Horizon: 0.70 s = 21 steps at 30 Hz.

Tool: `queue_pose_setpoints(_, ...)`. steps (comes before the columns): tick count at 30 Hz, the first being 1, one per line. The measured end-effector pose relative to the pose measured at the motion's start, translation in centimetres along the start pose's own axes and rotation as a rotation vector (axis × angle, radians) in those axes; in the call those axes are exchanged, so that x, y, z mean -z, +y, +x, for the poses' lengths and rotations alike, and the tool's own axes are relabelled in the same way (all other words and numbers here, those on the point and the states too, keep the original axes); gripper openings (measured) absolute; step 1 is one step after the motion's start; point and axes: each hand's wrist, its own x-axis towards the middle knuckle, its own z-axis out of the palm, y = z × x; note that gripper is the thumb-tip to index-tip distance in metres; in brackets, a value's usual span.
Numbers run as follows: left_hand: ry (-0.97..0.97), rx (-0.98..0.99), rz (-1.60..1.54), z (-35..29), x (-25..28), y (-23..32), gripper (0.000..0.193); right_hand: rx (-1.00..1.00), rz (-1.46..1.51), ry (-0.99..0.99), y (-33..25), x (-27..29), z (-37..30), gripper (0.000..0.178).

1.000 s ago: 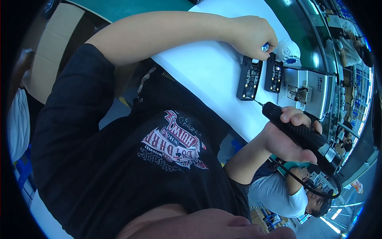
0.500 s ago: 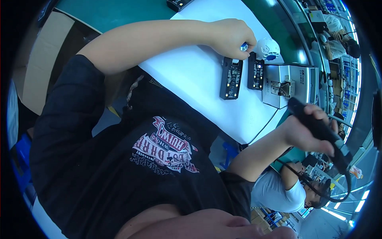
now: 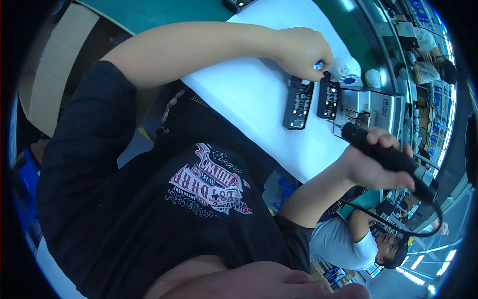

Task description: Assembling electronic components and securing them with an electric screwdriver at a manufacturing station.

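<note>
My left hand (image 3: 304, 52) is closed, its fingers pinching a small blue-and-white piece (image 3: 317, 65). Just below those fingers lies a black oblong housing (image 3: 298, 107) with an exposed circuit board and small yellowish squares. A second housing like it (image 3: 328, 99) lies alongside, nearer the silver box. My right hand (image 3: 376, 167) is wrapped round a black corded electric screwdriver (image 3: 386, 157), raised above the work surface. The tool's front end points toward the silver box and the housings; its tip is hard to make out.
White sheeting (image 3: 269, 114) covers the green bench (image 3: 164, 15). A white rounded unit (image 3: 346, 69) sits by my left hand, near a silver box (image 3: 381, 107) with a metal fixture. A black cord (image 3: 393, 226) loops below the screwdriver. A cardboard box (image 3: 59, 74) stands left; a co-worker (image 3: 348, 241) sits right.
The screwdriver in my right hand has moved left, toward the silver box and housings. My left hand keeps its pinch beside the housings. The whole view has shifted slightly.
</note>
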Motion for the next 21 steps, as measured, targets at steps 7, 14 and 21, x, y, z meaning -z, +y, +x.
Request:
queue_pose_setpoints(7, -0.011, 0.037, 0.008, 0.4, -0.3, 0.3, 0.014, -0.051, 0.384, -0.307, -1.2, 0.2, -5.1, 0.089)
queue_pose_setpoints(14, 0.004, 0.048, 0.015, 0.1, -0.7, 0.1, 0.013, -0.045, 0.328, -0.371, -0.5, 0.3, -6.1, 0.089)
queue_pose_setpoints(21, -0.003, 0.04, 0.051, 0.3, -0.5, 0.3, 0.02, -0.029, 0.338, -0.401, -0.3, 0.2, -6.4, 0.089)
